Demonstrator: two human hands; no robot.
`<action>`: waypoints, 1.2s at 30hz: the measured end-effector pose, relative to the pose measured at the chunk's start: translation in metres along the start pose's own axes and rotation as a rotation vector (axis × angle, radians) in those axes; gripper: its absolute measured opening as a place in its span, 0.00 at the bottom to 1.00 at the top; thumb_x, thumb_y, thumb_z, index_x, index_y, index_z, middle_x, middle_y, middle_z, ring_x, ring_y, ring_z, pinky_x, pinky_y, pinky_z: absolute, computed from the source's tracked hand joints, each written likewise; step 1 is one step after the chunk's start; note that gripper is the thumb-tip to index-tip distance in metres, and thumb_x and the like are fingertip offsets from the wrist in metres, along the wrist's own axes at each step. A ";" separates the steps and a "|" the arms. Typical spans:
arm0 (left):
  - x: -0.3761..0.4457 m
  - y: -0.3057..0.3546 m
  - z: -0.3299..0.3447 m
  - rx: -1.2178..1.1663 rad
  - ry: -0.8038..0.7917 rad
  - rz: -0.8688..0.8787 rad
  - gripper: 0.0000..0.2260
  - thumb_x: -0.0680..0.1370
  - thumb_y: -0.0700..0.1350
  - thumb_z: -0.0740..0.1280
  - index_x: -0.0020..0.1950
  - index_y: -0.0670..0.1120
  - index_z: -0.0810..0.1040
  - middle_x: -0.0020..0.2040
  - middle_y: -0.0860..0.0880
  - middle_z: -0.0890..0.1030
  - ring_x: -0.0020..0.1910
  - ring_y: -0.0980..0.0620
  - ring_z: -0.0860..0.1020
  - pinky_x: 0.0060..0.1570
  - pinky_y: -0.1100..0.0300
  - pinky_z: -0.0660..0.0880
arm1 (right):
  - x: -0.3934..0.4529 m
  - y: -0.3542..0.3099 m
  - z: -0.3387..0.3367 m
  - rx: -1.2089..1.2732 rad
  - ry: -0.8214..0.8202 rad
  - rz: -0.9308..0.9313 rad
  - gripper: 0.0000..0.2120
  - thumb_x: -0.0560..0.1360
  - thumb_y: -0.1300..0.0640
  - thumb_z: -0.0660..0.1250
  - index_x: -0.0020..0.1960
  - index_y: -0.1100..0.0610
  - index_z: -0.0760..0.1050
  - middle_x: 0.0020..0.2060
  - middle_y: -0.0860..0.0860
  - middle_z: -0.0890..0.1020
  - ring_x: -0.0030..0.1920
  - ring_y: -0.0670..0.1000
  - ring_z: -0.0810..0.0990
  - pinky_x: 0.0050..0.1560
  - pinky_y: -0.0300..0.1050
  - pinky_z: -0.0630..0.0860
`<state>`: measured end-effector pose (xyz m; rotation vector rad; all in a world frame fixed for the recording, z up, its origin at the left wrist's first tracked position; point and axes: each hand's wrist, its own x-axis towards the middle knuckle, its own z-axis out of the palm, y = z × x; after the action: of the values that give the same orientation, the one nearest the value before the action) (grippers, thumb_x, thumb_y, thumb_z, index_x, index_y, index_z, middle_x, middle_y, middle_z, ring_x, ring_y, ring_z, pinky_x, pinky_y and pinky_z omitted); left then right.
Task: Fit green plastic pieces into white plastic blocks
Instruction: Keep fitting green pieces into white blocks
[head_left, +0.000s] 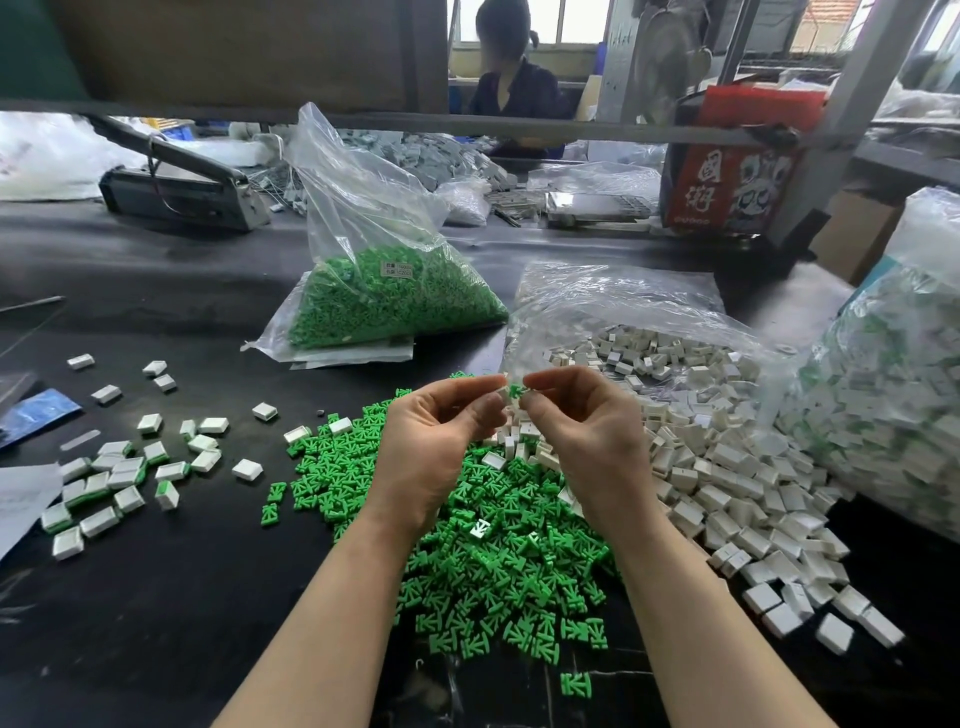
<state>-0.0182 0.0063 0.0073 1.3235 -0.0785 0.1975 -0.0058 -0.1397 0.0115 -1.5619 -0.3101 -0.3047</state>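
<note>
My left hand (434, 441) and my right hand (582, 431) meet fingertip to fingertip above the black table. My right fingers pinch a small green piece (515, 391). My left fingers pinch a white block (503, 397) right against it, mostly hidden by the fingertips. Below my hands lies a heap of loose green pieces (498, 545). To the right spreads a heap of white blocks (727, 483) spilling from a clear bag. At the left lies a scatter of white blocks with green inserts (109, 483).
A clear bag of green pieces (384, 296) stands behind the heap. A large clear bag of blocks (883, 395) fills the right edge. A black sealing machine (176, 182) and a red carton (727, 171) sit at the back, where a person sits beyond a metal rail.
</note>
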 end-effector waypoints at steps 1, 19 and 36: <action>0.000 0.000 0.000 0.002 -0.001 0.002 0.08 0.69 0.44 0.75 0.48 0.47 0.87 0.44 0.44 0.86 0.43 0.50 0.83 0.44 0.63 0.79 | -0.001 0.000 0.000 -0.043 0.007 -0.021 0.05 0.74 0.66 0.72 0.48 0.59 0.81 0.39 0.54 0.84 0.41 0.56 0.83 0.45 0.50 0.83; -0.002 0.003 -0.001 0.046 -0.039 0.078 0.08 0.70 0.42 0.73 0.49 0.46 0.86 0.45 0.46 0.87 0.43 0.52 0.84 0.45 0.64 0.79 | -0.002 0.000 0.005 0.088 0.027 0.032 0.06 0.75 0.64 0.71 0.47 0.53 0.83 0.40 0.50 0.86 0.41 0.48 0.85 0.42 0.37 0.79; -0.007 -0.010 0.025 -0.226 0.083 -0.075 0.06 0.66 0.42 0.75 0.43 0.45 0.87 0.41 0.42 0.86 0.39 0.50 0.85 0.38 0.63 0.79 | -0.004 0.006 0.019 0.323 0.275 0.091 0.06 0.77 0.64 0.69 0.41 0.58 0.79 0.31 0.46 0.82 0.32 0.43 0.79 0.35 0.35 0.75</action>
<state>-0.0217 -0.0213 0.0023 1.0900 0.0190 0.1739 -0.0077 -0.1209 0.0040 -1.1952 -0.0676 -0.3743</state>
